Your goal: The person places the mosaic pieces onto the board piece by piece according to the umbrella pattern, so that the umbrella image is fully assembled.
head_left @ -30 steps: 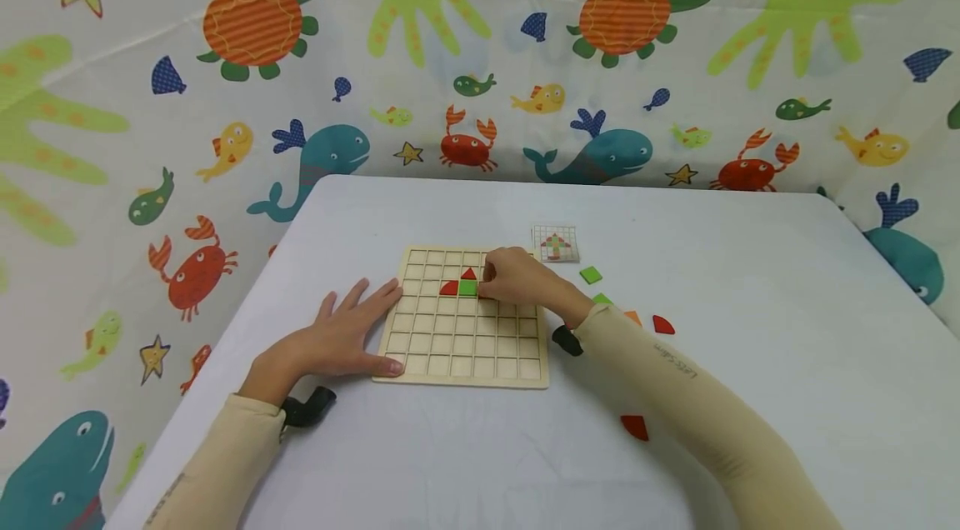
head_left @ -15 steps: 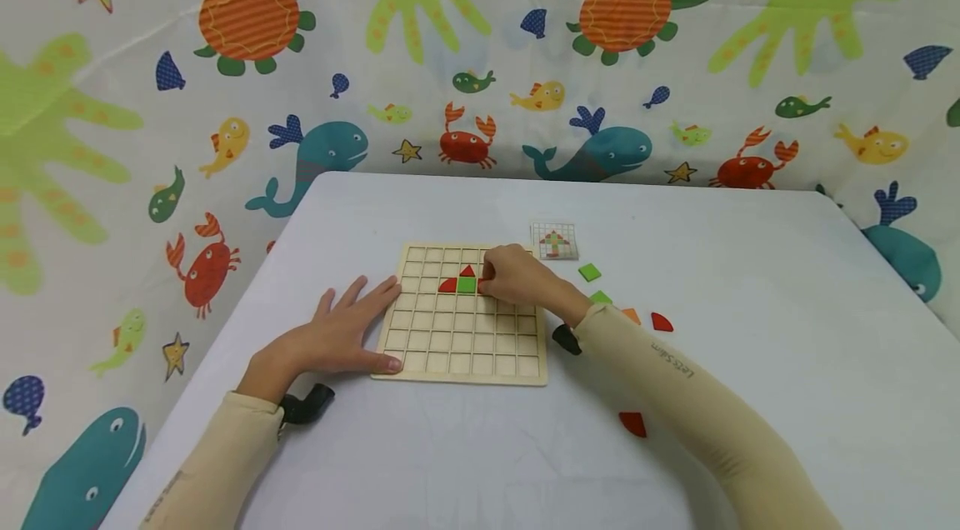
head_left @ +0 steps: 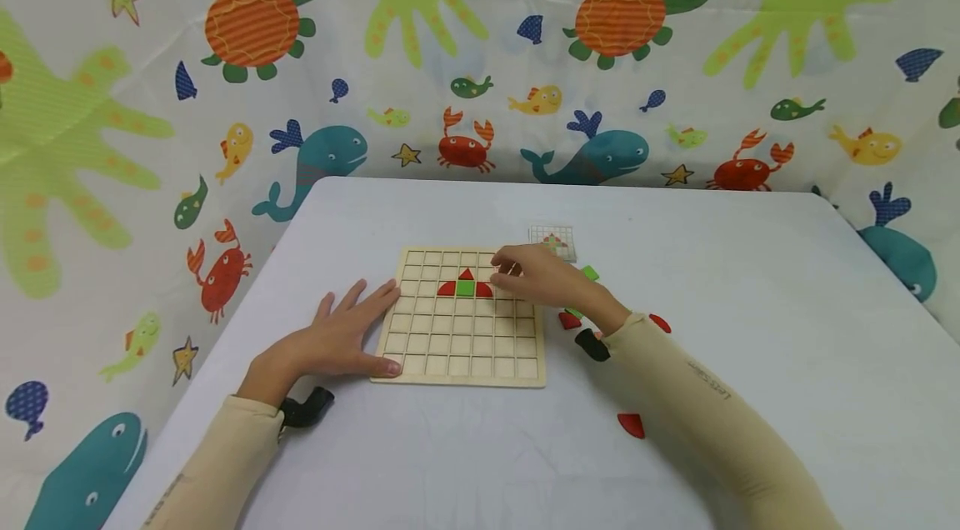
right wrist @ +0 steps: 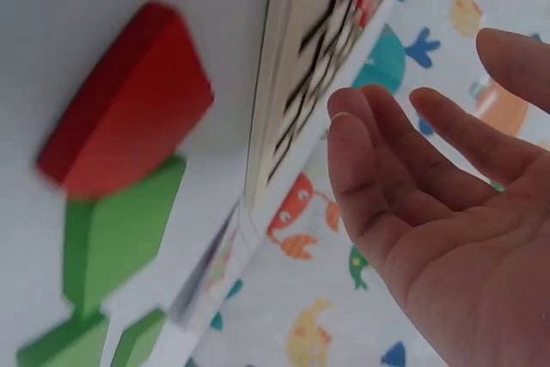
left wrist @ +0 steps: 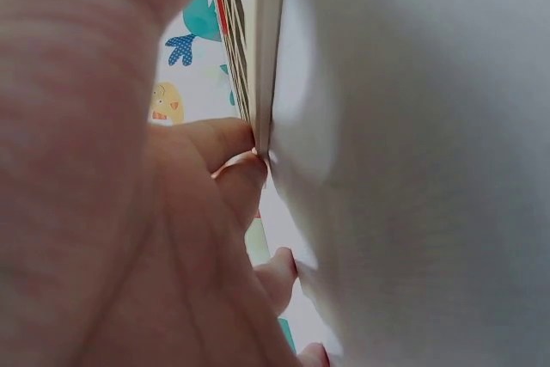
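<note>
A wooden grid board (head_left: 442, 347) lies on the table. Set in its cells are a green square (head_left: 465, 288), a red triangle (head_left: 467, 273) above it, and red quarter-circles on its left (head_left: 447, 289) and right (head_left: 483, 290). With fingers spread, my left hand (head_left: 337, 337) rests at the board's left edge; in the left wrist view its fingertips (left wrist: 241, 180) touch that edge. Over the board's right part is my right hand (head_left: 546, 276), fingers loosely bent, just right of the right quarter-circle. The right wrist view shows nothing between its fingers (right wrist: 348, 148).
A small pattern card (head_left: 562, 237) lies behind the board's right corner. Red and green pieces (head_left: 570, 320) lie partly under the right forearm, with another green square (head_left: 590, 272) behind the wrist. One red quarter-circle (head_left: 632, 425) sits nearer the front, and another (head_left: 660, 322) lies beyond the sleeve.
My right hand has let go of the red quarter-circle, which now sits right of the green square, and has drawn back slightly to the right. The left hand stays in place.
</note>
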`<state>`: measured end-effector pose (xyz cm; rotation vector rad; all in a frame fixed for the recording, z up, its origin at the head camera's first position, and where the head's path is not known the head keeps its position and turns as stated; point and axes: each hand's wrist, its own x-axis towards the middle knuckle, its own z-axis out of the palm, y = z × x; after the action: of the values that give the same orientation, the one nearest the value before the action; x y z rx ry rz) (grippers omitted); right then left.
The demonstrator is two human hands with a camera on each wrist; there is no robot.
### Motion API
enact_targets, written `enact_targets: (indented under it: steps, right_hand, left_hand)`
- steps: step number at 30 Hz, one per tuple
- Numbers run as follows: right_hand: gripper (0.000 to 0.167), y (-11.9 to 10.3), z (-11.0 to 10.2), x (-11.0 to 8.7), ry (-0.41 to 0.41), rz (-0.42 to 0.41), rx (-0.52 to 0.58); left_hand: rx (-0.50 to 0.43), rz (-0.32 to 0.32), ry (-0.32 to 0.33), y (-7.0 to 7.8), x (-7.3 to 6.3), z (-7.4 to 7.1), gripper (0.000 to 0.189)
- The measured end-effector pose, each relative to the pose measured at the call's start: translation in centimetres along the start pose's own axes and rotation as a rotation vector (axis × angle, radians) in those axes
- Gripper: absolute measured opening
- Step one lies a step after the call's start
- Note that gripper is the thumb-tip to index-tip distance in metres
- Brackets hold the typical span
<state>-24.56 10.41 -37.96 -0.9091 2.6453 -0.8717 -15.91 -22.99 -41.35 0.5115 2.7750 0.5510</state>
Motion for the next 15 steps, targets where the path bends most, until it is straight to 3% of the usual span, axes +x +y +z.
enact_targets:
  steps: [8, 15]
  right_hand:
    - [0.04, 1.7, -2.3, -4.0, 0.079, 0.002, -0.012]
    - [0.043, 3.6, -4.1, -6.8, 0.08, 0.089, -0.017]
  left_hand:
    - [-0.008, -0.005, -0.004, 0.2, 0.1, 0.2, 0.126]
    - [0.0, 0.004, 0.004, 0.4, -0.2, 0.2, 0.129]
